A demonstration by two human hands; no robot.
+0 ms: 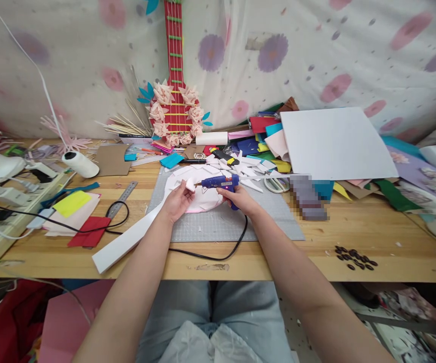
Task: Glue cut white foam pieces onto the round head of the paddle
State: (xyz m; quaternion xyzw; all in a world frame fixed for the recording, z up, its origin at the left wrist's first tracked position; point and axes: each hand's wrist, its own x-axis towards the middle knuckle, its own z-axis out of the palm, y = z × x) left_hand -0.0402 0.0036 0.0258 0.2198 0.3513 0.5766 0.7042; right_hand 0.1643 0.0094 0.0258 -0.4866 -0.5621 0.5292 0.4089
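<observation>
My right hand (240,197) grips a blue glue gun (220,182) with its nozzle pointing left. My left hand (178,201) pinches a small white paper piece (190,184) right at the nozzle tip. Both hands hover over a round white and pink foam shape (206,200) lying on a grey cutting mat (221,224). The gun's black cord (218,254) loops off the mat toward the table's front edge. Several white cut paper pieces (240,169) lie just behind the gun.
A long white strip (125,242) lies left of the mat, beside a metal ruler (123,193) and red and yellow sheets (85,224). A large white board (334,143) rests on coloured felt at right. A red paper guitar (175,75) leans at the back. Dark seeds (356,258) lie right front.
</observation>
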